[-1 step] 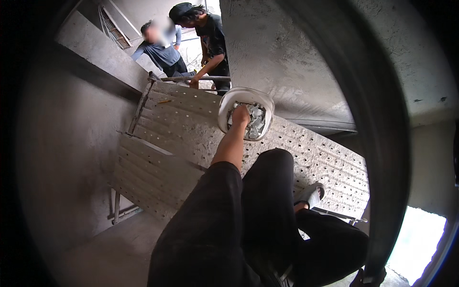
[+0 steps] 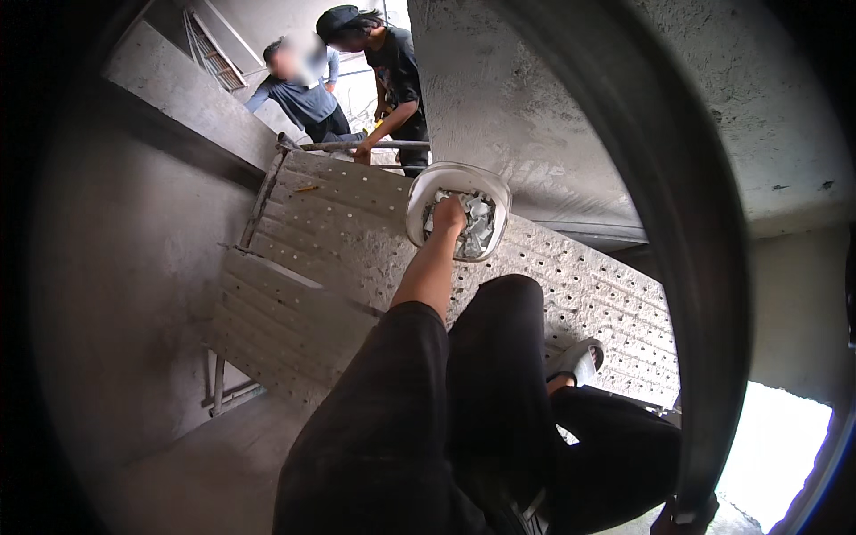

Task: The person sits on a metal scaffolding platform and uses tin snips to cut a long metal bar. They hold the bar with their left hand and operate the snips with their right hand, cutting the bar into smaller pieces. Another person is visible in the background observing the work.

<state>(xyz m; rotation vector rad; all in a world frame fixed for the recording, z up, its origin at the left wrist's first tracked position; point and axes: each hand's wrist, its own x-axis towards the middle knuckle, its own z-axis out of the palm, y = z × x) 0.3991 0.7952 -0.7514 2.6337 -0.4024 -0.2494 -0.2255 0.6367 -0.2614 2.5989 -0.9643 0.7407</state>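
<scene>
My left hand (image 2: 449, 212) reaches down into a whitish bucket (image 2: 415, 218) that stands on a perforated metal platform. Pale broken chunks and flakes (image 2: 480, 218) lie inside it. That hand looks curled, its fingertips hidden among the pieces, so what they grip cannot be made out. At the lower right edge, my right hand (image 2: 687, 519), dark and partly cut off, is closed around the lower end of a long grey bar (image 2: 713, 223). The bar looks bowed and runs up past the top of the view.
My knee and grey sandal (image 2: 581, 361) are on the cement-crusted platform (image 2: 348, 232). A small yellow-orange stick (image 2: 306, 188) lies at its far left. Two people stand beyond the end rail (image 2: 374, 145). Rough plastered walls (image 2: 526, 98) flank the platform; a lower floor shows at bottom left.
The long grey bar has shifted slightly to the left. My left hand stays in the bucket.
</scene>
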